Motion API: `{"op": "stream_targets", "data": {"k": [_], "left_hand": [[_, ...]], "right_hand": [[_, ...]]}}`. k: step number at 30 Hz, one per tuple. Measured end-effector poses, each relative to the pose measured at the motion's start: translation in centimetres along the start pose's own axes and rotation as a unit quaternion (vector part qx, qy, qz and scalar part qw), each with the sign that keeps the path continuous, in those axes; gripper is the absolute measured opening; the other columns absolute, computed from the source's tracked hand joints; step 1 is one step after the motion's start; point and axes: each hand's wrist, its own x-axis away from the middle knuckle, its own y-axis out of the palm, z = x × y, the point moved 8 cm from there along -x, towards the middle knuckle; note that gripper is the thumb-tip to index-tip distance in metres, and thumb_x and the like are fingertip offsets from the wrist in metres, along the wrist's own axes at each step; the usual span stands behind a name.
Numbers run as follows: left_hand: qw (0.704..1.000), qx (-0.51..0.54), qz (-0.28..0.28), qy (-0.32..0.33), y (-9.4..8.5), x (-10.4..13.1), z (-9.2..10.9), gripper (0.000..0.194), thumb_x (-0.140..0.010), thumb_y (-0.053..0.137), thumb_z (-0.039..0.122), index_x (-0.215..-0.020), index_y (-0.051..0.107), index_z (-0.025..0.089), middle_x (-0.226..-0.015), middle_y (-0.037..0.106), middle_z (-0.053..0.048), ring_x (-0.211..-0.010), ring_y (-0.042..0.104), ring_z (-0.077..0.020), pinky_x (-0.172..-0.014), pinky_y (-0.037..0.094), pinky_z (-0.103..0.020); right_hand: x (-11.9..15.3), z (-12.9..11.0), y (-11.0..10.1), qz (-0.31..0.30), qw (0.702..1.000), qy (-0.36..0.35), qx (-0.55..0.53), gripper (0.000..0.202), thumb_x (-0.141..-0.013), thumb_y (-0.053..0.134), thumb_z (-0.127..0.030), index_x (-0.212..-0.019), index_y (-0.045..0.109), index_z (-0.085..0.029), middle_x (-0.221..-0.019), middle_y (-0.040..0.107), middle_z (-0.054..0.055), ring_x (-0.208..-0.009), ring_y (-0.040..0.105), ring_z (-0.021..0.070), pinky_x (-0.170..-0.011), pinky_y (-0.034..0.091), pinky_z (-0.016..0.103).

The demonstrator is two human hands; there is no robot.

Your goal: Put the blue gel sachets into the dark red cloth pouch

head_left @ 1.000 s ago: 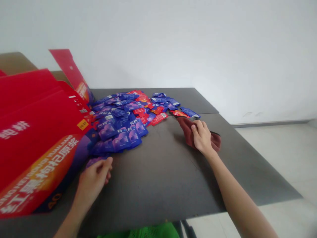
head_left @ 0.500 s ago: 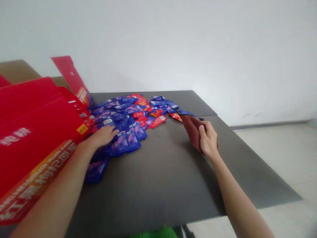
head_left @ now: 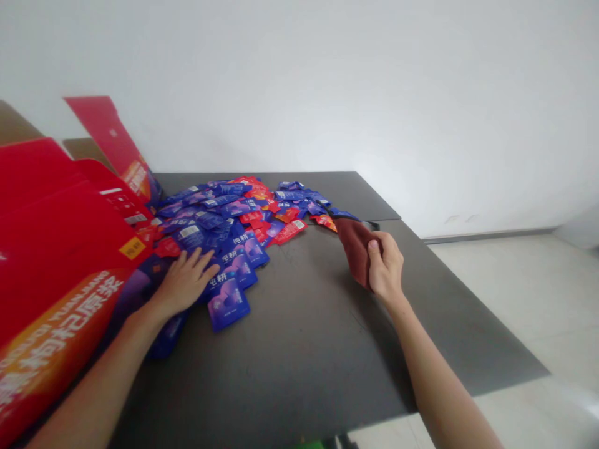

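Left hand (head_left: 187, 284): we lay it loosely, fingers spread, over the blue packets (head_left: 229, 302).
Right hand (head_left: 386, 265): we grip the brown pouch (head_left: 353, 246), thumb on its near face.
Brown pouch: above the bench (head_left: 290, 362), right of the heap.
Red packets (head_left: 287, 232): among the blue ones.
Red box (head_left: 60, 249): left of our heap.

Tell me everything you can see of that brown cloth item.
The brown cloth item looks soft and reddish-brown, with dark trim along its upper edge. The right hand grips its right side, thumb against it, holding it creased and tilted over the dark table, near some sachets. Whether it touches the tabletop is unclear.
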Motion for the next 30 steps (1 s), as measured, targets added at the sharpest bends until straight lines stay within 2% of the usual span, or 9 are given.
{"op": "stream_targets", "data": {"k": [2,5,8,11,14,17,23,27,30], "left_hand": [[1.0,0.007,-0.01,0.017,0.1,-0.4,-0.1,0.055,-0.089,0.024,0.043,-0.132,0.043,0.017,-0.138,0.044,-0.01,-0.132,0.031,-0.0316,-0.102,0.033,-0.048],[1.0,0.012,0.016,0.019,-1.9,0.4,1.0,0.057,-0.091,0.018,0.04,-0.137,0.035,0.011,-0.144,0.035,-0.014,-0.135,0.022,-0.0315,-0.105,0.028,-0.048],[0.996,-0.001,0.075,0.055,-4.1,3.7,5.0,0.061,-0.092,0.019,0.044,-0.14,0.024,0.008,-0.149,0.023,-0.015,-0.138,0.012,-0.0287,-0.11,0.017,-0.048],[0.981,-0.056,0.087,0.163,-3.7,8.1,10.2,0.066,-0.086,0.034,0.056,-0.136,0.038,0.013,-0.138,0.044,-0.013,-0.131,0.034,-0.0299,-0.102,0.033,-0.047],[0.977,-0.103,0.05,0.181,-1.6,9.8,11.0,0.048,-0.09,0.032,0.043,-0.12,0.057,0.014,-0.121,0.06,-0.012,-0.116,0.051,-0.0309,-0.093,0.042,-0.048],[0.974,-0.124,0.038,0.187,-0.4,8.8,9.2,0.042,-0.091,0.028,0.029,-0.114,0.062,0.017,-0.119,0.062,-0.009,-0.114,0.053,-0.0289,-0.093,0.042,-0.048],[0.974,-0.144,0.075,0.157,-0.7,6.2,6.8,0.044,-0.09,0.031,0.03,-0.124,0.054,0.013,-0.126,0.056,-0.014,-0.121,0.046,-0.033,-0.095,0.038,-0.05],[0.972,-0.118,0.08,0.188,-3.8,3.5,8.4,0.045,-0.089,0.036,0.041,-0.12,0.058,0.017,-0.13,0.053,-0.013,-0.124,0.041,-0.035,-0.098,0.035,-0.051],[0.967,-0.05,0.071,0.24,-7.3,-1.5,11.6,0.033,-0.09,0.039,0.036,-0.105,0.064,0.02,-0.117,0.062,-0.007,-0.118,0.049,-0.0262,-0.099,0.037,-0.043]], "right_hand": [[0.2,-0.6,0.2,-0.009,1.0,-0.013,0.005,0.025,-0.091,0.036,-0.034,-0.093,0.055,-0.019,-0.089,0.057,0.005,-0.085,0.052,0.0167,-0.077,0.039,0.03],[0.4,-1.2,0.3,-0.013,1.0,-0.024,0.011,0.025,-0.092,0.036,-0.034,-0.095,0.055,-0.019,-0.091,0.056,0.005,-0.087,0.052,0.0166,-0.078,0.039,0.03],[0.4,-1.4,-0.1,0.005,1.0,-0.026,0.013,0.023,-0.091,0.037,-0.033,-0.095,0.055,-0.019,-0.089,0.056,0.004,-0.085,0.052,0.0162,-0.077,0.039,0.029],[0.4,-1.2,-0.6,0.023,0.999,-0.02,0.017,0.023,-0.091,0.037,-0.033,-0.094,0.055,-0.019,-0.088,0.057,0.004,-0.084,0.052,0.0163,-0.076,0.039,0.029],[0.3,-0.9,-1.0,0.036,0.999,-0.01,0.017,0.024,-0.091,0.037,-0.034,-0.093,0.056,-0.019,-0.087,0.057,0.004,-0.083,0.053,0.0164,-0.075,0.04,0.029],[0.3,-1.1,-1.2,0.043,0.999,-0.008,0.005,0.025,-0.091,0.037,-0.033,-0.093,0.057,-0.019,-0.088,0.057,0.004,-0.084,0.053,0.0161,-0.075,0.04,0.029],[0.3,-2.0,-1.4,0.044,0.999,-0.018,-0.001,0.025,-0.091,0.037,-0.034,-0.094,0.057,-0.019,-0.089,0.057,0.004,-0.084,0.053,0.016,-0.076,0.04,0.029],[0.4,-1.6,-3.2,0.086,0.996,-0.013,0.013,0.025,-0.09,0.038,-0.034,-0.095,0.057,-0.018,-0.09,0.058,0.005,-0.085,0.054,0.0169,-0.076,0.041,0.031],[0.9,-0.5,-6.4,0.182,0.983,0.016,0.027,0.027,-0.089,0.04,-0.036,-0.094,0.058,-0.017,-0.088,0.059,0.005,-0.082,0.054,0.0179,-0.074,0.041,0.032]]}}
